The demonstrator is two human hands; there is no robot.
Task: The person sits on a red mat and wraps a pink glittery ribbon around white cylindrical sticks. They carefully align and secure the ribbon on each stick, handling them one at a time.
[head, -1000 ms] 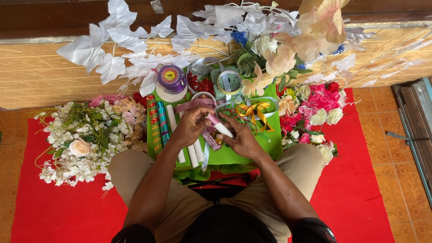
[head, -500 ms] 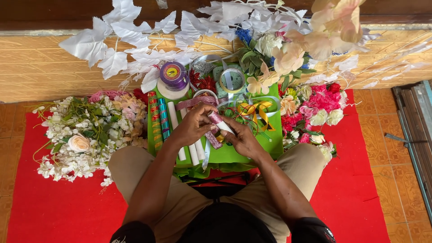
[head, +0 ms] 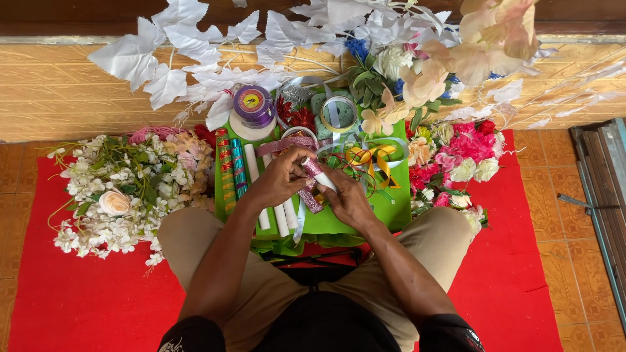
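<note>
Both of my hands meet over a green tray (head: 399,215) resting across my knees. My left hand (head: 282,177) pinches the top end of a white stick (head: 319,175) wrapped in glittery pink ribbon. My right hand (head: 347,199) grips the same stick lower down, and a strip of the pink ribbon (head: 310,197) hangs from it. Under my hands lie several white sticks (head: 282,218) and foil-wrapped sticks (head: 231,171). A purple ribbon spool (head: 252,105), a tape roll (head: 339,115) and a yellow ribbon bow (head: 368,156) sit further back on the tray.
A bunch of white and pink artificial flowers (head: 124,186) lies on the red mat (head: 78,306) to my left. Red, pink and white flowers (head: 456,160) lie to the right. White fabric leaves (head: 176,58) and peach blooms (head: 482,39) lean on the wooden step. Metal rails (head: 603,176) run along the right.
My hands have shifted slightly on the stick, turning it as the pink ribbon winds along it. The view has tilted a little; nothing else moved.
</note>
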